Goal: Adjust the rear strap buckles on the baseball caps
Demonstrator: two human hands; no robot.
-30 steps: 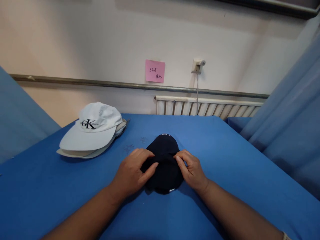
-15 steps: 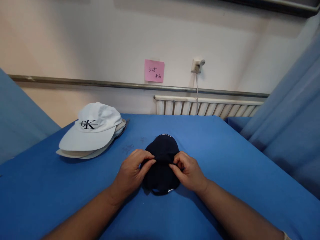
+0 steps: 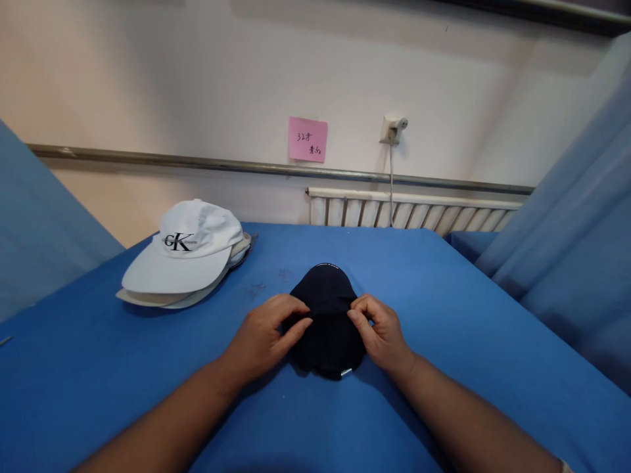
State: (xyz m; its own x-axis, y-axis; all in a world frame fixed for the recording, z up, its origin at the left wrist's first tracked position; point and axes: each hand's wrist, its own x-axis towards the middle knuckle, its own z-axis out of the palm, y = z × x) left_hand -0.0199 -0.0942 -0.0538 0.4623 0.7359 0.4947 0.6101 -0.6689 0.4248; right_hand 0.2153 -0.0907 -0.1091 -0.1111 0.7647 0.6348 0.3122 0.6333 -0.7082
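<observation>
A dark navy or black cap (image 3: 328,345) lies on the blue-covered table in front of me, its small white lettering at the far end and a shiny buckle at the near end. From the left, my left hand (image 3: 269,332) pinches a fold of its fabric between thumb and fingers. My right hand (image 3: 379,328) pinches the same fold at its right end. Farther left rests a stack of caps, topped by a white cap (image 3: 202,226) with black letters on its front; neither hand touches it.
The blue table (image 3: 236,420) reaches back to a wall with a radiator (image 3: 384,209), a metal rail (image 3: 221,164) and a plugged socket (image 3: 392,130). A pink note (image 3: 308,139) is stuck on the wall. Blue curtains (image 3: 566,263) hang at both sides.
Both hands keep their pinch on the dark cap, the right one shifted slightly rightward. The cap's near part has shifted a little right, and the strap's loop no longer shows.
</observation>
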